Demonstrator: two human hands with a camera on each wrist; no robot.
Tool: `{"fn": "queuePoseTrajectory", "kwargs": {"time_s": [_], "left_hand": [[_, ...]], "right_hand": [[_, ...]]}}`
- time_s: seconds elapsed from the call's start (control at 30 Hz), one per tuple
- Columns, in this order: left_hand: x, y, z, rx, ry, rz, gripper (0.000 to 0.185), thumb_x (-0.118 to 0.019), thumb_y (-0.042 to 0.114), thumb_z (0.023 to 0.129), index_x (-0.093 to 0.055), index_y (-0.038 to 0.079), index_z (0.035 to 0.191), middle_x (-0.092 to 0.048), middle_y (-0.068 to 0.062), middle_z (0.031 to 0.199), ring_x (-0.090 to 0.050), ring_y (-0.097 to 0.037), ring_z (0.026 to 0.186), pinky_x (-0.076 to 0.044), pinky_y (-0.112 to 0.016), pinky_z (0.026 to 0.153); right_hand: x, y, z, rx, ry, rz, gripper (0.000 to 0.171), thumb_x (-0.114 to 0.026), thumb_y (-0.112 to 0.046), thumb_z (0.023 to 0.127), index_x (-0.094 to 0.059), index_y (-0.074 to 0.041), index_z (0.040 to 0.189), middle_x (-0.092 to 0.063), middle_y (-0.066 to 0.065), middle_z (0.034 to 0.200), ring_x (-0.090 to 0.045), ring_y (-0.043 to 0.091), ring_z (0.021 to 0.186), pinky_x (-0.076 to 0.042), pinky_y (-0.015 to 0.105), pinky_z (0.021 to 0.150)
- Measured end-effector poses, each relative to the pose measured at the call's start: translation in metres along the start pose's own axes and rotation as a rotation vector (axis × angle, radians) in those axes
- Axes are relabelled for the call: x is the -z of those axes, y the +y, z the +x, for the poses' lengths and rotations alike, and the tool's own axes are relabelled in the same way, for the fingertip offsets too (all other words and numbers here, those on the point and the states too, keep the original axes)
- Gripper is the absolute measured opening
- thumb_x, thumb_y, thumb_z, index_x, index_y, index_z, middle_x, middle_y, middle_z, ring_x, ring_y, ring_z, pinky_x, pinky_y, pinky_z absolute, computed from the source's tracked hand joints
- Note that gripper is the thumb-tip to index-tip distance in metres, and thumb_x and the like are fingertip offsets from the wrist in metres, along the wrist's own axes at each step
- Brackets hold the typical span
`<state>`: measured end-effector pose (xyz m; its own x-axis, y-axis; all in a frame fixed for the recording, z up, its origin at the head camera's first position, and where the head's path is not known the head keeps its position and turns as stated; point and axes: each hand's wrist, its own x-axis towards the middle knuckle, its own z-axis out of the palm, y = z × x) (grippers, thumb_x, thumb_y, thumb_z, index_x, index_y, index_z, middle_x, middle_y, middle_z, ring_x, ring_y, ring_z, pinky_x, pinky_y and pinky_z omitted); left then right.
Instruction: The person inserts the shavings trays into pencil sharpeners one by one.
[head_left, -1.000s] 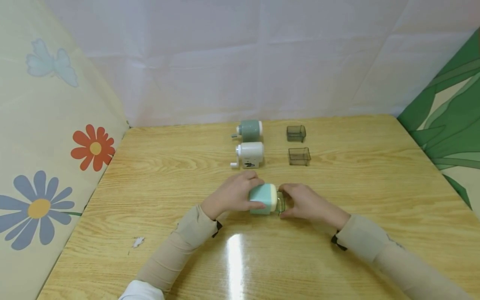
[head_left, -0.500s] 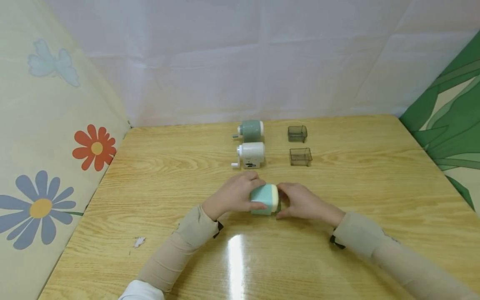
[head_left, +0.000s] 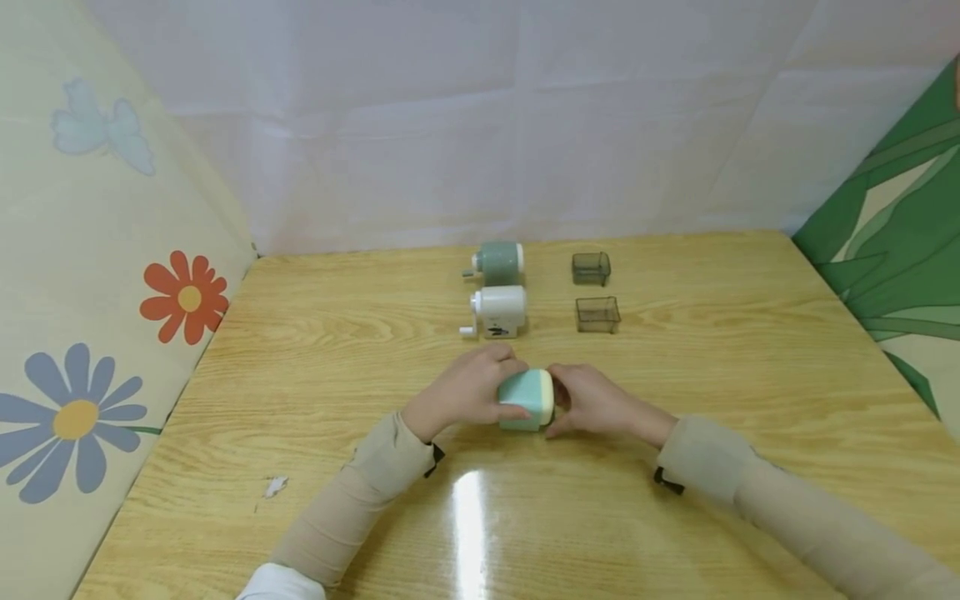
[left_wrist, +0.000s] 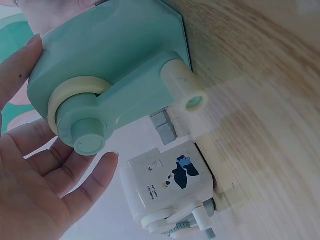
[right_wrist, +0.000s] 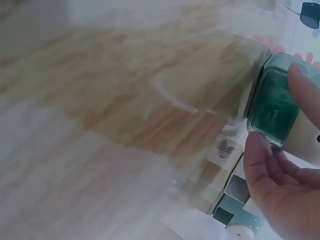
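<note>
The mint-green pencil sharpener [head_left: 527, 399] sat on the wooden table [head_left: 712, 375] near the person's edge, between both hands. The left hand [head_left: 467, 390] gripped its body, thumb on the near side and fingers over the top, probably to steady it against a push from the other side. The right hand [head_left: 592, 401] closed on the sharpener's right end, where the right wrist view showed thumb and fingertips [right_wrist: 260, 157] around the dark translucent drawer [right_wrist: 272, 110], seated almost flush in the body. The sharpener lay with its long axis running left to right across the table; its crank handle [left_wrist: 184, 87] pointed left, the drawer end right. Farther back stood a white sharpener [head_left: 498, 310] and a grey-green sharpener [head_left: 498, 262], each facing likewise, with two loose dark drawers [head_left: 597, 314] to their right, well apart from the hands
</note>
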<state>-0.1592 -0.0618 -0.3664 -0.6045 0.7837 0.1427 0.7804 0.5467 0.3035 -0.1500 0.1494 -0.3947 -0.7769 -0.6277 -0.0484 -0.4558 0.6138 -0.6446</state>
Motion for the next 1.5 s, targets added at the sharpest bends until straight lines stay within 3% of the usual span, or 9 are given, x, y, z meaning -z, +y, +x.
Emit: {"fn": "queuePoseTrajectory", "kwargs": {"time_s": [0.4, 0.53, 0.63, 0.77, 1.0, 1.2, 1.5], "left_hand": [[0.0, 0.0, -0.001, -0.001, 0.006, -0.002, 0.057, -0.072, 0.044, 0.074, -0.061, 0.002, 0.112, -0.058, -0.007, 0.1, -0.051, -0.012, 0.08, -0.044, -0.016, 0.064], [0.001, -0.004, -0.003, -0.002, 0.01, -0.021, 0.061, -0.07, 0.046, 0.076, -0.058, 0.002, 0.116, -0.058, -0.008, 0.108, -0.053, -0.013, 0.085, -0.045, -0.018, 0.068], [0.002, -0.009, -0.006, 0.012, 0.025, -0.032, 0.065, -0.064, 0.048, 0.08, -0.052, 0.001, 0.124, -0.055, -0.012, 0.119, -0.054, -0.018, 0.1, -0.047, -0.025, 0.082], [0.007, -0.019, -0.013, 0.063, 0.069, -0.062, 0.063, -0.058, 0.045, 0.086, -0.046, 0.002, 0.13, -0.05, -0.014, 0.128, -0.049, -0.026, 0.114, -0.04, -0.037, 0.097], [0.007, -0.032, -0.027, 0.122, 0.171, -0.019, 0.059, -0.055, 0.041, 0.089, -0.045, 0.001, 0.13, -0.049, -0.017, 0.127, -0.047, -0.029, 0.115, -0.039, -0.041, 0.097], [0.006, -0.039, -0.034, 0.089, 0.257, 0.015, 0.051, -0.057, 0.033, 0.089, -0.049, 0.0, 0.127, -0.053, -0.016, 0.123, -0.048, -0.028, 0.113, -0.04, -0.041, 0.097], [0.005, -0.041, -0.033, 0.055, 0.273, 0.019, 0.05, -0.046, 0.038, 0.094, -0.047, 0.003, 0.129, -0.052, -0.016, 0.123, -0.048, -0.027, 0.114, -0.04, -0.04, 0.097]], "right_hand": [[-0.002, 0.0, 0.0, 0.019, -0.019, 0.006, 0.058, -0.084, -0.024, 0.063, -0.053, -0.001, 0.106, -0.054, -0.004, 0.081, -0.05, 0.013, 0.069, -0.046, 0.024, 0.057], [0.0, -0.001, -0.003, 0.011, -0.016, -0.063, 0.063, -0.083, -0.022, 0.064, -0.052, 0.002, 0.114, -0.058, 0.001, 0.091, -0.054, 0.016, 0.079, -0.049, 0.029, 0.067], [0.005, -0.002, -0.006, -0.012, -0.003, -0.126, 0.068, -0.082, -0.019, 0.065, -0.049, 0.004, 0.12, -0.059, 0.007, 0.1, -0.056, 0.021, 0.089, -0.05, 0.036, 0.076], [0.012, 0.0, -0.011, -0.057, 0.026, -0.168, 0.072, -0.08, -0.02, 0.067, -0.046, 0.005, 0.125, -0.058, 0.014, 0.105, -0.055, 0.027, 0.093, -0.05, 0.042, 0.078], [0.025, 0.006, -0.015, -0.076, 0.102, -0.197, 0.07, -0.078, -0.02, 0.071, -0.045, 0.003, 0.127, -0.055, 0.021, 0.115, -0.054, 0.033, 0.098, -0.047, 0.048, 0.083], [0.035, 0.014, -0.013, -0.104, 0.18, -0.227, 0.062, -0.075, -0.017, 0.074, -0.047, 0.004, 0.125, -0.055, 0.022, 0.114, -0.054, 0.035, 0.098, -0.048, 0.048, 0.081], [0.059, 0.042, -0.001, -0.14, 0.275, -0.259, 0.058, -0.073, -0.013, 0.076, -0.047, 0.007, 0.123, -0.051, 0.026, 0.115, -0.052, 0.04, 0.099, -0.046, 0.052, 0.082]]}}
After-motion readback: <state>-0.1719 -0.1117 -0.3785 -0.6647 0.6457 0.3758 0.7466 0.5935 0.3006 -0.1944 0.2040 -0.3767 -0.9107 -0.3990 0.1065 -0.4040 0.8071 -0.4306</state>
